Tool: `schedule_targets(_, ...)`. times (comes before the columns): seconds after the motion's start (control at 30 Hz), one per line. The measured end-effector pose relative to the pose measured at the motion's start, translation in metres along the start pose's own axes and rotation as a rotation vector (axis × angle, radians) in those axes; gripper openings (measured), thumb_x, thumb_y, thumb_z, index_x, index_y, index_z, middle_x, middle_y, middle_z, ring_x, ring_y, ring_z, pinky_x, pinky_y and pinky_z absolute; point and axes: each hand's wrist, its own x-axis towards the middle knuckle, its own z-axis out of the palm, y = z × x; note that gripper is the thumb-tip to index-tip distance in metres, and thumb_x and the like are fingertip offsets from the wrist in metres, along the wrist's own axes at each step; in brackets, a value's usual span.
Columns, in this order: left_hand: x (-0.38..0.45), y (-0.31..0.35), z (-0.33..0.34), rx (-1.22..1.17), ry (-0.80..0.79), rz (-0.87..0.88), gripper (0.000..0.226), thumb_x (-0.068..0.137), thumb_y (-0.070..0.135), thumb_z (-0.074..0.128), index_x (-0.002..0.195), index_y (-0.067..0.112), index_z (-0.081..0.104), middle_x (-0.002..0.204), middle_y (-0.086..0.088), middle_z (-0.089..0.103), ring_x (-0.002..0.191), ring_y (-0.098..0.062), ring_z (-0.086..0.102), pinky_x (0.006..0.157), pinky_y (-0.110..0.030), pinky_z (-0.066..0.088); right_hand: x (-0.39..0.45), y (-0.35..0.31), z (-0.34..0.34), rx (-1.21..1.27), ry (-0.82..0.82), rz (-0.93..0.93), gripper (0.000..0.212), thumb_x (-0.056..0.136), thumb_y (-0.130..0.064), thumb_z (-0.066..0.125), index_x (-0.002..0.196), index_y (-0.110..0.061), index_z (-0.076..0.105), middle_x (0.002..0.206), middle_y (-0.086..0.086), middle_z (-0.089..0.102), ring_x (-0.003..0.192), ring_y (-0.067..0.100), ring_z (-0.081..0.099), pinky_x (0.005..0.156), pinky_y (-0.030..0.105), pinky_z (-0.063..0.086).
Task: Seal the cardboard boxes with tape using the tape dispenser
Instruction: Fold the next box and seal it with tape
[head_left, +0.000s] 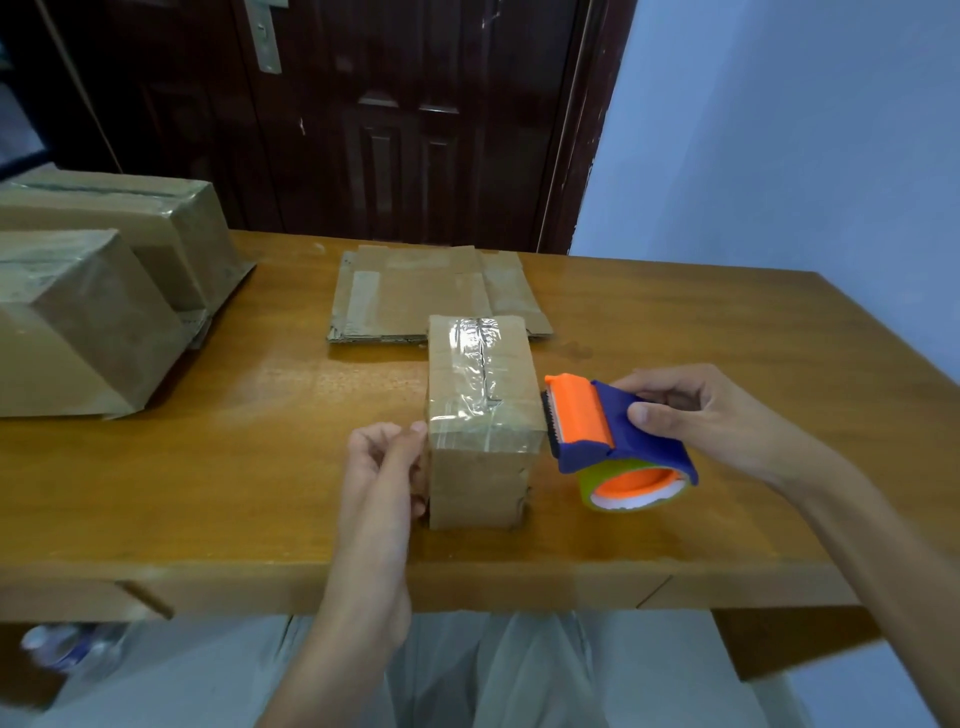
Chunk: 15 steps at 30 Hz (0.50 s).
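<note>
At the left of the wooden surface stood two taped cardboard boxes, apparently finished and set out of the way, with a flattened carton lying farther back. The left hand had its curled fingers pressed against the left side of the small cardboard box at mid-surface, probably to steady it against the pull of the tape. The right hand's grip was closed round the blue-and-orange tape dispenser, whose toothed blade sat against the box's upper right edge, seemingly where a cross strip would end or be cut.
</note>
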Motion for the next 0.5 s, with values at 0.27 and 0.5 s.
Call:
schedule_targets(0.27, -0.003, -0.024, -0.007, 0.393, 0.090, 0.663, 0.042, 0.112, 0.026, 0.036, 0.143, 0.017, 0.063, 0.152, 0.008, 0.059, 0.144, -0.005, 0.049, 0.114, -0.042, 0.049, 0.003, 0.012, 0.020, -0.039, 0.027, -0.004, 0.029, 0.097, -0.030, 0.063, 0.123, -0.021, 0.074, 0.113, 0.003, 0.077, 0.096, 0.022, 0.074, 0.079, 0.029, 0.058)
schedule_targets(0.5, -0.003, -0.030, -0.008, 0.507, -0.060, 0.453, 0.078, 0.097, 0.072, 0.039, 0.166, 0.045, 0.013, 0.168, 0.027, 0.026, 0.154, 0.003, 0.027, 0.124, -0.049, 0.036, 0.009, 0.011, 0.031, -0.049, 0.092, -0.030, 0.026, 0.099, -0.029, 0.062, 0.120, -0.020, 0.074, 0.109, -0.002, 0.078, 0.092, 0.014, 0.073, 0.076, 0.021, 0.055)
